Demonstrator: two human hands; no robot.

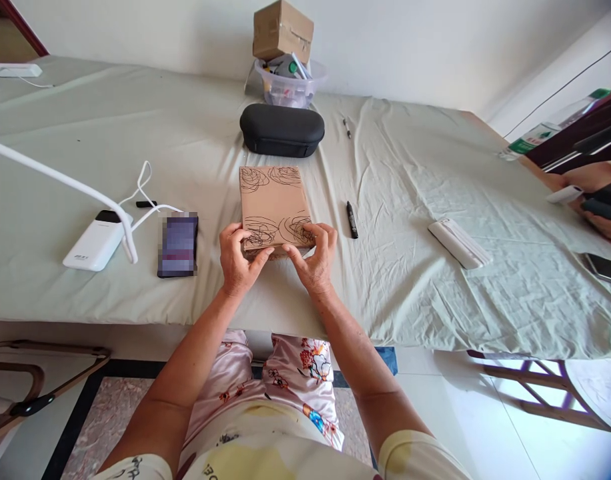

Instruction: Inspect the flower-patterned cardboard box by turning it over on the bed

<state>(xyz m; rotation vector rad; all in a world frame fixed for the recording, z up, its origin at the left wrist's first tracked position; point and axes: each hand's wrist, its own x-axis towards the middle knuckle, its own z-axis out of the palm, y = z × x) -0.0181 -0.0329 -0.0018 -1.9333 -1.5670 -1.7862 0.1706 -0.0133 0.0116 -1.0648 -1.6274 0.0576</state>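
My left hand [238, 261] and right hand [315, 260] grip the cardboard box [275, 203] (black scribbles [261, 232] near its top's corners) at its seven and five o'clock corners. It's on the cloth-covered table [410, 173], black case [282, 130] at twelve, marker [352, 221] at three.

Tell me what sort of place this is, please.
Probably a room in a home: a pale green cloth-covered table, a translucent plastic basin by the wall, and casual, pink floral trousers.
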